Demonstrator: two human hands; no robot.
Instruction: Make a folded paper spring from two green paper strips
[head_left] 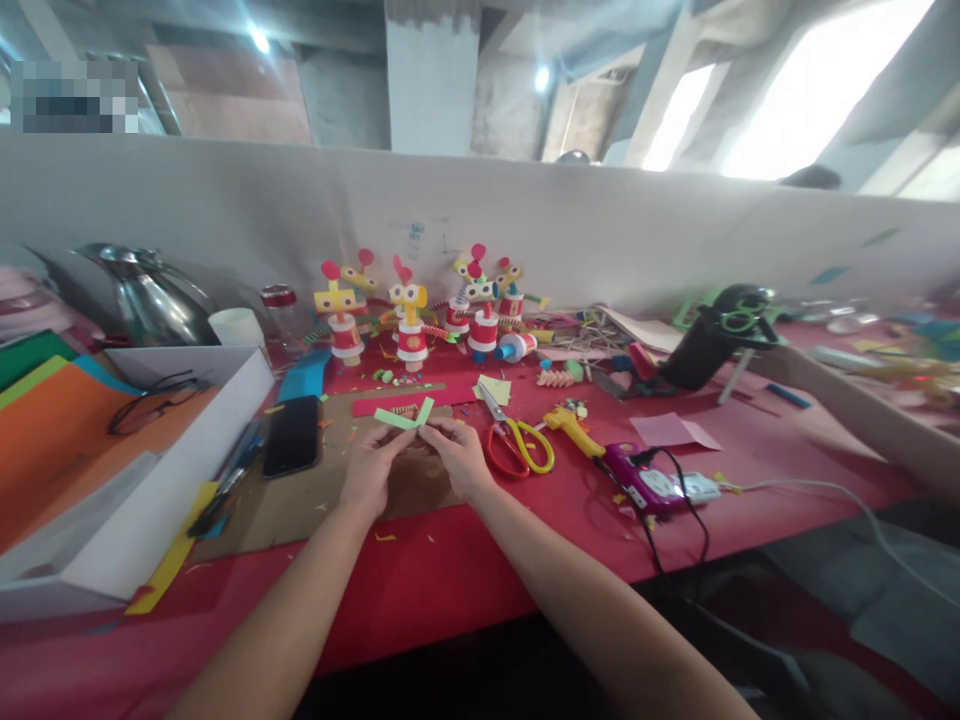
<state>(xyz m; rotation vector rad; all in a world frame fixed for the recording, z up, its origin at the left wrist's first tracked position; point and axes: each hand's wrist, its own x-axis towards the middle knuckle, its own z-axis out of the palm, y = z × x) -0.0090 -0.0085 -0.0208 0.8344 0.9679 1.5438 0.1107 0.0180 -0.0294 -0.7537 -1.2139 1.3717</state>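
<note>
Between the fingertips of my left hand (pixel 373 458) and my right hand (pixel 455 452) are light green paper strips (pixel 401 420) that meet in a V. Both hands are closed on them, just above a brown cardboard sheet (pixel 330 490). Behind the strips lie a red paper strip (pixel 390 400) and a small coiled paper spring. To the right of my right hand rest scissors (pixel 517 440) with one red and one yellow handle. A yellow glue gun (pixel 574 432) lies farther right. Several red-and-white paper figures (pixel 411 338) stand at the back.
A white box (pixel 172 440) with coloured paper and glasses fills the left side. Beside it lies a black phone (pixel 292 437). A purple power strip (pixel 652 480) with cables sits at the right. Another person's arm (pixel 847 390) reaches to a black container (pixel 705 345).
</note>
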